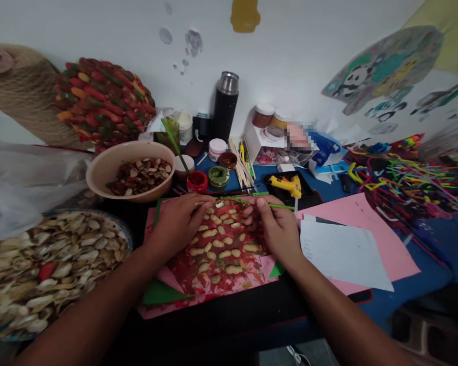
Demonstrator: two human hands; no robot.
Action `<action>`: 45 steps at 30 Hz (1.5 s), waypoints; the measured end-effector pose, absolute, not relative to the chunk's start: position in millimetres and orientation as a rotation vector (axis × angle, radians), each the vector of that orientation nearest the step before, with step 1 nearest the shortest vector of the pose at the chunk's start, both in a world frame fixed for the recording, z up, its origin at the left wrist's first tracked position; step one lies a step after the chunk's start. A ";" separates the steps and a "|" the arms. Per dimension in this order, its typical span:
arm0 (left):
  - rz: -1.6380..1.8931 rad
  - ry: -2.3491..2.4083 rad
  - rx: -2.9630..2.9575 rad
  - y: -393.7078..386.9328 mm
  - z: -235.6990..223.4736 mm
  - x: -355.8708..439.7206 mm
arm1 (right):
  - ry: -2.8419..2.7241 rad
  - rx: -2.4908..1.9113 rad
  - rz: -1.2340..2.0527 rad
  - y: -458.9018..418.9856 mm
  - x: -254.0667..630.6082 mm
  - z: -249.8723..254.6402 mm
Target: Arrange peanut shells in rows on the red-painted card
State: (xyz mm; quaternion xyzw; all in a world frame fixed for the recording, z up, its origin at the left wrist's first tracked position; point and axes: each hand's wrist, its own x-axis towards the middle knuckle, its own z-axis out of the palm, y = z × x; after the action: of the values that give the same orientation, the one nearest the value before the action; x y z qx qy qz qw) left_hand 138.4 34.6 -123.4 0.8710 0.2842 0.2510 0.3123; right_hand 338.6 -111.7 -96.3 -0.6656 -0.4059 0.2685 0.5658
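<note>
On the table in front of me lies a red-painted pink sheet [191, 267] covered with loose rows of peanuts [234, 269]. My right hand [278, 223] is above the sheet's upper right part, its thumb and fingers closed on a thin green-handled paintbrush [286, 206]. Over the upper left part, my left hand [177, 221] has its fingers drawn together, with something thin and pale at the fingertips that I cannot make out. A whitish piece of shell [219, 204] sits between the hands. Just beyond them stand open jars of red paint [197, 183] and green paint [218, 178].
A basket [127, 229] of peanut shells and a beige bowl [95, 170] of painted shells stand at left. Behind are a black thermos [225, 107], wooden sticks [242, 168] and a yellow glue gun [286, 185]. Papers [347, 249] and pipe cleaners [389, 173] lie right.
</note>
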 end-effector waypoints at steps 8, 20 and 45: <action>0.664 0.668 2.371 32.9 -125.1 136.8 | -0.936 -1.578 0.632 -111.2 342.4 -99.8; 0.718 0.582 2.474 33.3 -131.1 135.0 | -0.986 -1.582 0.641 -106.8 338.0 -104.5; 0.714 0.575 2.445 31.3 -116.7 131.2 | -0.917 -1.530 0.666 -130.0 339.0 -99.6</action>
State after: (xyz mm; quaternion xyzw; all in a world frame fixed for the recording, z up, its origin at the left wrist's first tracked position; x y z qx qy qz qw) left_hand 131.2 31.3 -116.7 0.9035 0.2124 0.2640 0.2623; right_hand 339.0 -130.0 -99.6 -0.6547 -0.3923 0.2850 0.5799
